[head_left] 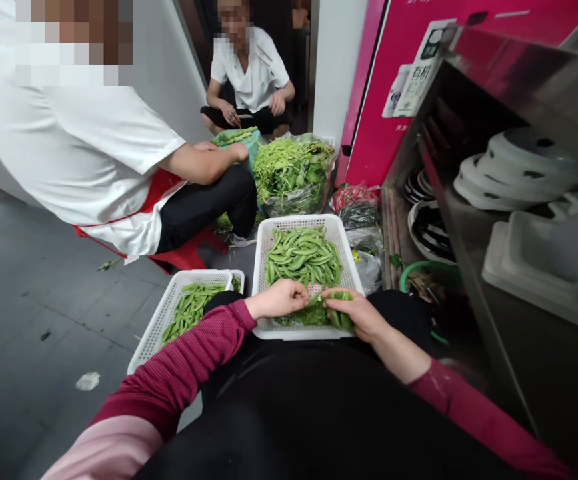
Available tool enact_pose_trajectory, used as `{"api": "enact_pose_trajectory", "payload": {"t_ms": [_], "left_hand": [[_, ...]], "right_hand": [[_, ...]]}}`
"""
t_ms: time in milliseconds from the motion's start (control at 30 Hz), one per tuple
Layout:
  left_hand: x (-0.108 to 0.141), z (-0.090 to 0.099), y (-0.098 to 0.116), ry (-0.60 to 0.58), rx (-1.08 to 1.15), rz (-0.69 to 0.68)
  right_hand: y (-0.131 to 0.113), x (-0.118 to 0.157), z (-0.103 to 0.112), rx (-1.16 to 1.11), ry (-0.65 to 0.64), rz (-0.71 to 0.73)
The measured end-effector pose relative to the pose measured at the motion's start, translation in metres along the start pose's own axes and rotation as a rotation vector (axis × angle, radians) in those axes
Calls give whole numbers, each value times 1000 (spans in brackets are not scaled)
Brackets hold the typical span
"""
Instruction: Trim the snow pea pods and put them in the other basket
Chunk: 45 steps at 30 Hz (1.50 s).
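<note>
On my lap rests a white perforated basket (260, 267) with a heap of green pea pods (305, 255) toward its far end. Small green trimmings (309, 316) lie at its near end. My right hand (361, 313) is closed around several pea pods (339, 309), and one pod sticks out from its fingertips toward the left. Just left of that pod, my left hand (279, 299) is pinched, its fingertips close to the pod's end. What is between those fingertips is too small to make out. Both hands hover over the basket's near half.
Another white basket (149, 341) with pods (193, 308) stands at my left. Ahead, two people (93, 153) (249, 73) sit or crouch beside a large bag of leafy greens (293, 170). A metal shelf (469, 280) with white trays (533, 267) borders my right, above a green-rimmed bucket (426, 265).
</note>
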<state>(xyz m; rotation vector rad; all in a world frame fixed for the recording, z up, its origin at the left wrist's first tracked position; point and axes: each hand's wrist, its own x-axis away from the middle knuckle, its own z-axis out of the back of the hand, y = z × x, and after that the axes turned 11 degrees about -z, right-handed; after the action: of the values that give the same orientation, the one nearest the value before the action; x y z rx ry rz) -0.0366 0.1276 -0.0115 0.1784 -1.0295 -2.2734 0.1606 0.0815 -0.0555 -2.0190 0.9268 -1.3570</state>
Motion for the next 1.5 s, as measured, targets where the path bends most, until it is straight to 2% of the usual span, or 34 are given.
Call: {"api": "enact_pose_trajectory", "payload": {"t_ms": [100, 200, 367, 467, 533, 600, 667, 733, 833, 900, 967, 1067, 1167, 1200, 1267, 1333, 1367, 1433, 1500], "left_hand": [[-2, -13, 9, 172, 112, -19], [-4, -23, 15, 230, 93, -34], [-5, -19, 24, 316, 45, -3], [-6, -14, 31, 346, 12, 8], [-7, -12, 34, 337, 123, 56], [-8, -12, 34, 298, 373, 115], [-9, -17, 29, 281, 614, 152], [-9, -27, 17, 270, 701, 205], [-5, -45, -9, 177, 509, 348], [0, -51, -23, 128, 291, 367], [2, -50, -26, 126, 158, 258], [-1, -37, -11, 125, 185, 42], [-8, -22, 8, 0, 230, -23], [-9, -19, 12, -28, 193, -26], [-10, -13, 17, -29, 34, -33], [-8, -9, 18, -28, -177, -50], [-7, -7, 19, -60, -270, -64], [-7, -2, 24, -134, -410, -114], [-9, 1, 30, -152, -493, -191]], "right_hand": [[4, -1, -12, 133, 94, 154], [-1, 1, -11, 410, 236, 318], [-10, 7, -6, 925, 347, 609], [-10, 10, -8, 1111, 367, 690], [-11, 12, -10, 1154, 371, 708], [-11, 15, -12, 1113, 335, 731], [-12, 17, -14, 999, 288, 738], [-13, 19, -12, 852, 291, 685], [-15, 19, -4, 657, 380, 554], [-15, 17, 4, 565, 418, 499], [-13, 14, 10, 478, 419, 460], [-8, 7, 13, 322, 350, 375], [-3, 2, 14, 239, 269, 297], [-4, 2, 15, 273, 272, 288], [-7, 5, 18, 456, 381, 351], [-14, 11, 20, 750, 517, 524], [-18, 14, 19, 916, 516, 618], [-25, 19, 13, 1212, 335, 732], [-29, 19, 3, 1373, 109, 715]]}}
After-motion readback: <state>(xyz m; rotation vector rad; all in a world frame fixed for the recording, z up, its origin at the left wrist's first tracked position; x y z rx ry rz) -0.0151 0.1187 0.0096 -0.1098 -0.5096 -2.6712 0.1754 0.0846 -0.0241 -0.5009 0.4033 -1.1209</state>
